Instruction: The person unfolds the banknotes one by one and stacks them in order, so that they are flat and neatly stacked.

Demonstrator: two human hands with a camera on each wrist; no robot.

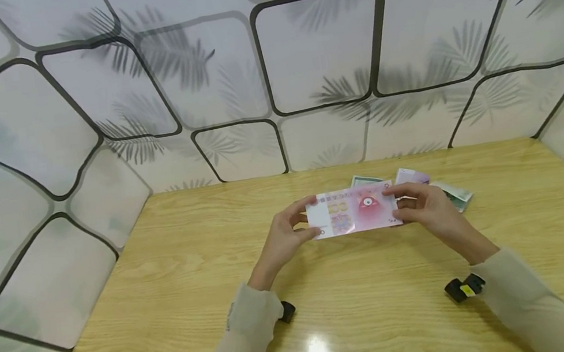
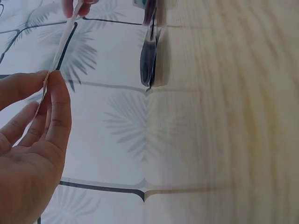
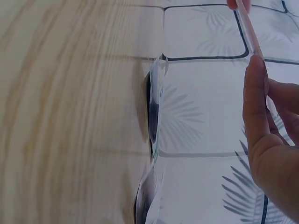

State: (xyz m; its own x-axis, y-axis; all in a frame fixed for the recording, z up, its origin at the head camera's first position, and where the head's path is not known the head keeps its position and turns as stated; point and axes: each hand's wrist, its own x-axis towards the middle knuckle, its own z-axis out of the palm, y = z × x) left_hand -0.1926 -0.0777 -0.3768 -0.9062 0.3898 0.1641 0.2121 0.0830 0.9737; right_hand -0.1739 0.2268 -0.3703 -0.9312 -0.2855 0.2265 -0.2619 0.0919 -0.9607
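A pink play banknote is stretched flat between both hands, above the table. It bears a 100 and a one-eyed cartoon figure. My left hand pinches its left end between thumb and fingers, and my right hand pinches the right end. In the left wrist view, thumb and fingertips of the left hand meet on the note's thin edge. The right wrist view likewise has the right hand gripping the note edge-on. Behind it lie folded notes: a greenish one and a purple one.
Another folded green note lies behind the right hand, partly under a pale flap. The wooden table meets a patterned wall at its back edge. Dark wrist devices hang at both sleeves.
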